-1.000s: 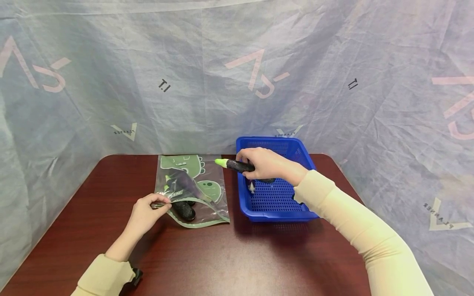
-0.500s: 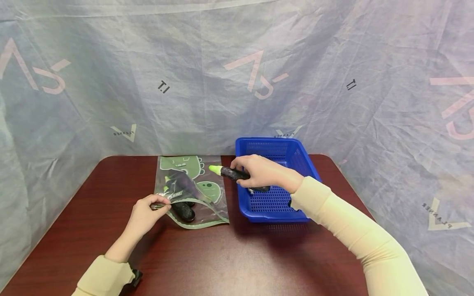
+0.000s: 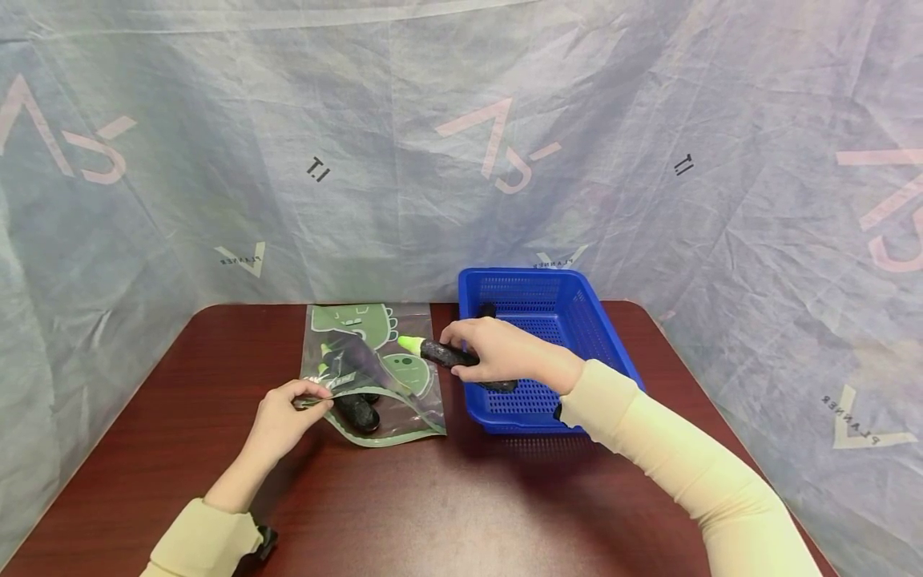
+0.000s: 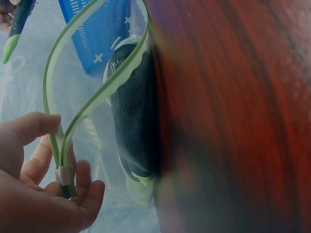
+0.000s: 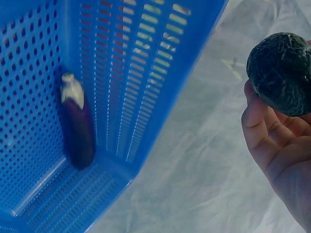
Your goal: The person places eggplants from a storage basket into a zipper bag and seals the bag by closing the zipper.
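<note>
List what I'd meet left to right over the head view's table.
Cream left sleeve, bare left hand, clear plastic zip bag with green print, blue perforated plastic basket, cream right sleeve. The bare right hand and its dark vegetable with a lime-green tip overlap their neighbours, so they are left out.

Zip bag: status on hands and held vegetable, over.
Left hand pinching bag edge, bag open. Right hand gripping green-tipped vegetable, not yet bagged. Dark vegetable lies inside; no obstruction seen.
</note>
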{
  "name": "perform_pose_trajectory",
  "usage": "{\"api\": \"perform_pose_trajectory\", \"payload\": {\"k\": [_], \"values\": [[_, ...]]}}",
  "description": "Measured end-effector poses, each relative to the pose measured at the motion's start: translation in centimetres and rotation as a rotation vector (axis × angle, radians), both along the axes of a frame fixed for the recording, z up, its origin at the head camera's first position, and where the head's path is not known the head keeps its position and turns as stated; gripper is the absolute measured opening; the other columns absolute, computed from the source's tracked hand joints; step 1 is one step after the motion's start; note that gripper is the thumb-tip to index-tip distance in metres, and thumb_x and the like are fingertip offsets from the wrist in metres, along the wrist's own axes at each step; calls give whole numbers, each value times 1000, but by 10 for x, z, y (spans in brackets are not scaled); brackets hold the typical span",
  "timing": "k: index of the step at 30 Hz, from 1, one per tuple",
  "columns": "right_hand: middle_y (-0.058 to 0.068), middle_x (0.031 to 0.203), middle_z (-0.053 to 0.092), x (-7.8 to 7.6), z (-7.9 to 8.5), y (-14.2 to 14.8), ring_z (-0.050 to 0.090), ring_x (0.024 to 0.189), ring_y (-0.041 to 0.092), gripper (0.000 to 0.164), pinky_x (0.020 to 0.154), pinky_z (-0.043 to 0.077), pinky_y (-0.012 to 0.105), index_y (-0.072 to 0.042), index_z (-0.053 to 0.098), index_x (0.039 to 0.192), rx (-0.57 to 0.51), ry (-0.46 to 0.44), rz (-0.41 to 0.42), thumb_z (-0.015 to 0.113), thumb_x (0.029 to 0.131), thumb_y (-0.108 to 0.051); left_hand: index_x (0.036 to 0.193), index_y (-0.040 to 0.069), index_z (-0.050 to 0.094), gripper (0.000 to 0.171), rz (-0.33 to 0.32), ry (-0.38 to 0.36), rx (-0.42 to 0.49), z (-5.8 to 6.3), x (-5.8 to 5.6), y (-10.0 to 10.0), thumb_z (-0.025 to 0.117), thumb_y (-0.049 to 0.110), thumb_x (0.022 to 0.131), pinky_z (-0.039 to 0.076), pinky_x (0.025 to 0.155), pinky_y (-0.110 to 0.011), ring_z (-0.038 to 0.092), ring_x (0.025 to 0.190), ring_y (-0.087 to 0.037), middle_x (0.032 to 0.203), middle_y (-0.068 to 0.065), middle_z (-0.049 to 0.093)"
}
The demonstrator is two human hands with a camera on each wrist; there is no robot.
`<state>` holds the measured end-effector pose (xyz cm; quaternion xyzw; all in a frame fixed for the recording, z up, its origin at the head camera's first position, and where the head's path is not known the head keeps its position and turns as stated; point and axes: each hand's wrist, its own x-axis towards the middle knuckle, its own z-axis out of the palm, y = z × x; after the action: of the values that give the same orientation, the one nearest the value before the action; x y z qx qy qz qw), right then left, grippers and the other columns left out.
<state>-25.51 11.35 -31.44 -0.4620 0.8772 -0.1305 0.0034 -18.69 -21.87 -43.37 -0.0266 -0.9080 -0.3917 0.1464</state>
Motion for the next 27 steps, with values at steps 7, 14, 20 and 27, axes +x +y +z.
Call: {"api": "perform_pose_trajectory", "payload": {"k": [7,14,20,27], "values": [[-7,85,61,8,-7,-4,51,65,5,33,63,44,22,-12,58,112,-38,-5,27,68,83,-24,86,15,71,10,-1,-13,3,0,0,0,76,19,79,45,69,-26,61,80,-12,92,-2,69],[-6,86,61,16,-14,-8,51,67,4,35,63,43,19,-10,58,114,-48,-3,50,69,82,-23,86,15,71,10,2,-5,2,0,0,0,76,18,78,45,69,-26,61,80,-13,91,-2,69],[-6,85,60,20,-22,-11,50,67,4,35,63,42,19,-10,59,112,-40,12,75,69,82,-24,85,15,71,10,-3,1,-8,-1,-1,0,76,16,77,45,68,-27,61,80,-13,91,-2,70],[-5,86,62,26,-28,-15,53,68,5,37,64,43,18,-9,59,113,-49,4,86,68,81,-25,85,15,70,10,1,16,-11,-4,-1,0,76,12,77,45,68,-24,60,79,-9,91,-2,70]]}}
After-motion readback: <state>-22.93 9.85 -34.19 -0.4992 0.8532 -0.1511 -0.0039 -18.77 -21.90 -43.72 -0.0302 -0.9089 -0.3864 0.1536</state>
